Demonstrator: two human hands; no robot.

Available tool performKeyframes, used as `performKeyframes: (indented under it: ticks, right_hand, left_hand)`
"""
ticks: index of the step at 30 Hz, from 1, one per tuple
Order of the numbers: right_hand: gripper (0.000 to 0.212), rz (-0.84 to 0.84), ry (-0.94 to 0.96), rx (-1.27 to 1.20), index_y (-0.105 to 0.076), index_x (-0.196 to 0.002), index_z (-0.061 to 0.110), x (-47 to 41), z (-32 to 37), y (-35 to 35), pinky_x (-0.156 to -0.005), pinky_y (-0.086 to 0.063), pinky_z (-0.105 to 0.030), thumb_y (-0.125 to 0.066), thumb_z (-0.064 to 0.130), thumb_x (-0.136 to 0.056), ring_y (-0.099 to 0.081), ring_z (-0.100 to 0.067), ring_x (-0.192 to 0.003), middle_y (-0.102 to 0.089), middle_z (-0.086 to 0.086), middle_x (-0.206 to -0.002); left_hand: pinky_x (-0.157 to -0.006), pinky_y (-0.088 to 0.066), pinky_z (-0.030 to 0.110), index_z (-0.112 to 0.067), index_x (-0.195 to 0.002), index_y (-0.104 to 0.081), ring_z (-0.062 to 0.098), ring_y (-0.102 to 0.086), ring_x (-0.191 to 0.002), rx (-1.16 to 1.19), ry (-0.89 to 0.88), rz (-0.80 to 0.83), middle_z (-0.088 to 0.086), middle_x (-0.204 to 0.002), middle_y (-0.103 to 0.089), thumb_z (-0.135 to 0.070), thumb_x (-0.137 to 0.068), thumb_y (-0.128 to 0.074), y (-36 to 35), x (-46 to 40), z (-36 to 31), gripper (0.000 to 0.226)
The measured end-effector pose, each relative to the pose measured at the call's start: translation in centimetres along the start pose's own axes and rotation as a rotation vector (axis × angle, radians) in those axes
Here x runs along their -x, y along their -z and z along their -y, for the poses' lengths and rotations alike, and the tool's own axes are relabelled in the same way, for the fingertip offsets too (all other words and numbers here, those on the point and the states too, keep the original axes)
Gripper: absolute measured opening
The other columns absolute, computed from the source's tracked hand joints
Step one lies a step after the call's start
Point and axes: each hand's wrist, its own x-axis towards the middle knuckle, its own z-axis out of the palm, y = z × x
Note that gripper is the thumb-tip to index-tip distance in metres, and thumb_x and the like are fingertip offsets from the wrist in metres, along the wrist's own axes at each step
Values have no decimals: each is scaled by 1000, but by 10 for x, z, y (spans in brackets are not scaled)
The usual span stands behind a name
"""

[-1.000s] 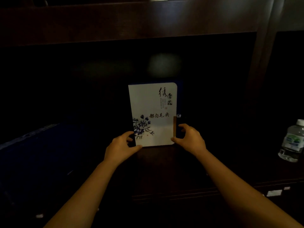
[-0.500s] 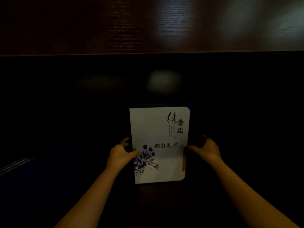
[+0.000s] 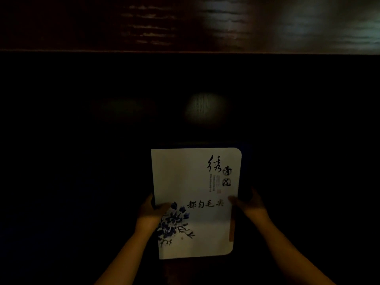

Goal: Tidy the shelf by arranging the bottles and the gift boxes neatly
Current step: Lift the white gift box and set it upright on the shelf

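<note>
A: What's nearest?

B: Two bare forearms reaching forward. The left hand grips the gift box at its left edge, thumb on the white front by the blue flower print. The right hand holds the right edge, thumb on the front, fingers curled behind.

A: And the box?

B: It stands facing us, centred in the dark shelf bay. Beyond and above it runs a dark wooden shelf board.
</note>
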Motion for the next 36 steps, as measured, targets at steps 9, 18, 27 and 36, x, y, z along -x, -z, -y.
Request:
performKeyframes:
  ticks: [9,18,27,36]
  right_hand:
    - [76,-74,83,5,-39,-135,10,21,1,7,-91,-49,-40,-78,15,-70,-54,-33,-117,-55,-18,-130]
    - [79,-130,113,63,-38,-135,14,98,6,24,-79,-44,-31,-79,22,-68,-53,-26,-114,-53,-14,-130]
    - [68,-149,161,152,-44,-125,16,186,11,46,-90,-52,-48,-78,30,-68,-54,-32,-117,-55,-12,-129]
    - [65,-135,178,134,-45,-124,14,224,18,61,-88,-50,-45,-78,27,-69,-53,-32,-117,-55,-12,-129]
  left_hand:
    - [-99,-44,39,-10,-129,-50,29,-55,-113,53,-24,-11,17,-127,-58,-6,-79,-69,2,13,0,54]
    - [-98,-44,38,-4,-126,-53,32,-57,-114,-27,-124,-52,18,-124,-60,-4,-79,-69,35,86,-5,50]
    - [-98,-43,36,-9,-133,-46,31,-55,-117,-48,-203,-51,15,-131,-57,-7,-79,-70,72,170,-9,59]
    - [-102,-44,39,-9,-134,-46,30,-55,-118,-61,-207,-81,14,-132,-56,-8,-79,-70,87,214,-17,60]
